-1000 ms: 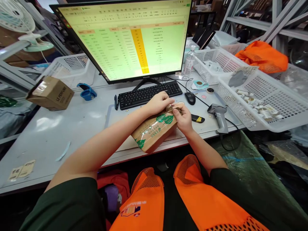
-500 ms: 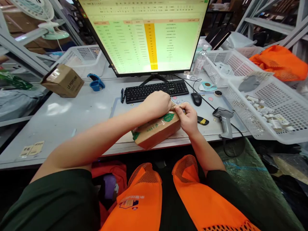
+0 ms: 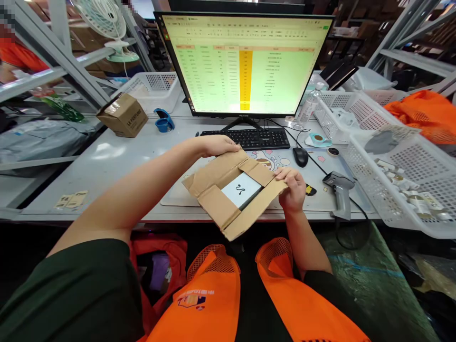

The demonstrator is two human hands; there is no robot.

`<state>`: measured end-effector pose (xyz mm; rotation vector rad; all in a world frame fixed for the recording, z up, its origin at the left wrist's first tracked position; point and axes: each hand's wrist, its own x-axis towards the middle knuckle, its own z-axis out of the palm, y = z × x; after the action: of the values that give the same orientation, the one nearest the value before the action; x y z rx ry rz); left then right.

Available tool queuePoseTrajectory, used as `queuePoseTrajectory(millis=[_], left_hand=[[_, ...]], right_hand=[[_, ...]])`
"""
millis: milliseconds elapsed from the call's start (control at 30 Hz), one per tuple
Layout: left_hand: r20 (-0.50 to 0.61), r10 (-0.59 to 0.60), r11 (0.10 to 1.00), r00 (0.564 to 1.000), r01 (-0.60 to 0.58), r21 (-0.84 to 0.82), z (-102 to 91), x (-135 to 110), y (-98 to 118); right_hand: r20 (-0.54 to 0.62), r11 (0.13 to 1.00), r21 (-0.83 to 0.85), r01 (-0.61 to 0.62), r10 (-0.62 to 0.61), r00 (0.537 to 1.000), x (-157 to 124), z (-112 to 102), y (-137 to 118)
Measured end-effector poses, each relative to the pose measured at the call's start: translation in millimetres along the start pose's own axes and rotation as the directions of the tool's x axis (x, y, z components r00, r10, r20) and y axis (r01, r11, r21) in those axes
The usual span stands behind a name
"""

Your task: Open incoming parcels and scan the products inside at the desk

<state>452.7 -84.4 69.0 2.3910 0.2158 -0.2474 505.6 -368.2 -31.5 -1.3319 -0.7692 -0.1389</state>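
A small cardboard box (image 3: 217, 202) lies at the desk's front edge with all its flaps spread open. Inside it shows a white flat box (image 3: 242, 190) with a dark squiggle mark. My left hand (image 3: 217, 144) rests on the far flap, fingers curled over its edge. Over on the right flap, my right hand (image 3: 294, 187) grips the cardboard with its fingers folded over it. Both forearms reach in from below, over an orange mesh vest on my lap.
Behind the box stand a black keyboard (image 3: 254, 137), a mouse (image 3: 300, 156) and a monitor (image 3: 245, 64) with a green spreadsheet. A barcode scanner (image 3: 338, 190) and white baskets (image 3: 402, 190) are to the right. A second cardboard box (image 3: 123, 116) and a blue tape dispenser (image 3: 163, 121) sit at the left.
The taped box was shut and both hands were working at its end; now its flaps are spread open and the white box inside shows. My head has tipped up.
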Motion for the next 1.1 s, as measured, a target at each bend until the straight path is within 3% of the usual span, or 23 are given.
queuePoseTrajectory(millis=[100, 167, 233, 300, 367, 433, 500, 567, 633, 700, 767, 833, 933, 1000, 1100], left_hand=[[-0.131, -0.031, 0.961, 0.991, 0.066, 0.268, -0.4, 2, 19], [-0.264, 0.103, 0.891, 0.959, 0.029, 0.454, 3.8, -13, 40], [-0.300, 0.337, 0.796, 0.892, -0.099, 0.598, 13.2, -44, 59], [-0.175, 0.515, 0.682, 0.839, -0.278, 0.677, 28.3, -88, 68], [-0.029, 0.580, 0.604, 0.814, -0.406, 0.686, 48.2, -135, 62], [-0.014, 0.573, 0.600, 0.819, -0.408, 0.688, 69.7, -173, 44], [-0.069, 0.555, 0.638, 0.829, -0.371, 0.675, 88.3, -196, 22], [-0.149, 0.558, 0.689, 0.817, -0.356, 0.631, 101.0, -204, 2], [-0.289, 0.611, 0.730, 0.737, -0.383, 0.566, 108.7, -203, -13], [-0.501, 0.673, 0.737, 0.544, -0.427, 0.525, 115.9, -199, -24], [-0.688, 0.651, 0.747, 0.321, -0.433, 0.504, 127.3, -196, -33], [-0.810, 0.568, 0.787, 0.143, -0.383, 0.484, 145.0, -194, -42], [-0.907, 0.415, 0.878, -0.069, -0.230, 0.419, 177.6, -189, -52], [-0.944, 0.299, 0.935, -0.140, -0.156, 0.320, 195.0, -186, -55], [-0.975, 0.184, 0.945, -0.124, -0.250, 0.210, 203.0, -183, -54]], right_hand=[[0.173, 0.998, 0.068, -0.008, -0.004, 0.985, -9, -9, -2], [0.330, 0.998, 0.062, 0.011, -0.031, 0.943, -15, -14, -4], [0.519, 0.997, -0.016, 0.073, -0.055, 0.853, -15, -20, -9], [0.677, 0.981, -0.098, 0.165, -0.056, 0.734, -9, -27, -17], [0.770, 0.949, -0.169, 0.267, -0.042, 0.636, 2, -31, -31], [0.841, 0.888, -0.251, 0.385, 0.003, 0.542, 15, -30, -50], [0.900, 0.799, -0.299, 0.522, 0.055, 0.433, 28, -21, -71], [0.937, 0.710, -0.299, 0.638, 0.094, 0.335, 40, -6, -90], [0.956, 0.645, -0.278, 0.711, 0.113, 0.271, 51, 9, -104], [0.955, 0.628, -0.286, 0.724, 0.120, 0.273, 63, 18, -112], [0.936, 0.673, -0.327, 0.663, 0.133, 0.326, 73, 18, -113], [0.898, 0.750, -0.378, 0.543, 0.156, 0.410, 79, 9, -106], [0.785, 0.823, -0.452, 0.344, 0.184, 0.591, 76, -12, -82], [0.711, 0.848, -0.479, 0.225, 0.225, 0.666, 69, -24, -64], [0.711, 0.865, -0.479, 0.151, 0.281, 0.644, 64, -34, -52]])
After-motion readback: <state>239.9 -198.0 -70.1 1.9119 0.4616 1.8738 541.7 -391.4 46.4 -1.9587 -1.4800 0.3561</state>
